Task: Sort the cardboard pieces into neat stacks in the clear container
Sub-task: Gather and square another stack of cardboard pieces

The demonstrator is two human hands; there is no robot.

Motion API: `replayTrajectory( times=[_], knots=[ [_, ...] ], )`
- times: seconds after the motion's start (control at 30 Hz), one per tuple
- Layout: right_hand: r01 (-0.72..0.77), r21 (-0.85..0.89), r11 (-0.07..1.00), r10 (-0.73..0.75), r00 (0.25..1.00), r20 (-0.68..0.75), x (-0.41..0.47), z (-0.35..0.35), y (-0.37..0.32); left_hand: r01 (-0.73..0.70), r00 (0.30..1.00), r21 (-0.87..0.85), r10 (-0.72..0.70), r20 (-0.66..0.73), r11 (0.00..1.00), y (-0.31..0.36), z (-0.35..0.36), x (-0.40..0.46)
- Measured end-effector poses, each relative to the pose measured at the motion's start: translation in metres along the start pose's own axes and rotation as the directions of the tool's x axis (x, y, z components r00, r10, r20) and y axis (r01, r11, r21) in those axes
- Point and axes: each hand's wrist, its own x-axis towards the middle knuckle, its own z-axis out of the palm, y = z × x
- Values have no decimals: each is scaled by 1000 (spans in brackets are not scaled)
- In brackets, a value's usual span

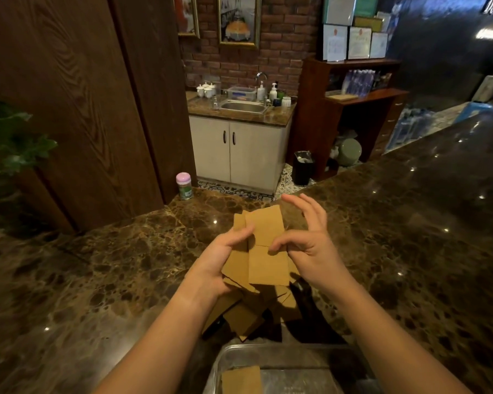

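Above the dark marble counter my left hand [225,257] grips a fanned bunch of brown cardboard pieces [265,245], thumb on top. My right hand [308,240] is at the bunch's right edge, its thumb touching the top piece while the other fingers are raised and loosely curled. Under my hands a loose pile of cardboard pieces [251,314] lies on the counter. The clear container [228,354] stands at the near edge, and one cardboard piece [241,381] lies flat in its left side.
A small pink-lidded jar [184,185] stands at the counter's far edge. The marble counter [410,251] runs far to the right. A green plant [9,143] is at the left, beside a wooden wall. Beyond the counter are a sink cabinet and a black bin.
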Motion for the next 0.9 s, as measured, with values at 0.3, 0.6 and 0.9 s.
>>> replayTrajectory(
  times=[0.3,0.6,0.9],
  knots=[
    [-164,24,986,157,968,194,-2,26,-3,-119,972,-276,168,162,954,-5,-2,13],
    [-548,26,836,538,829,150,13,13,44,-280,958,-377,233,-167,883,6,-47,10],
    [-436,-692,575,779,550,301,-1,78,60,-298,939,-394,193,-285,869,-8,-71,16]
  ],
)
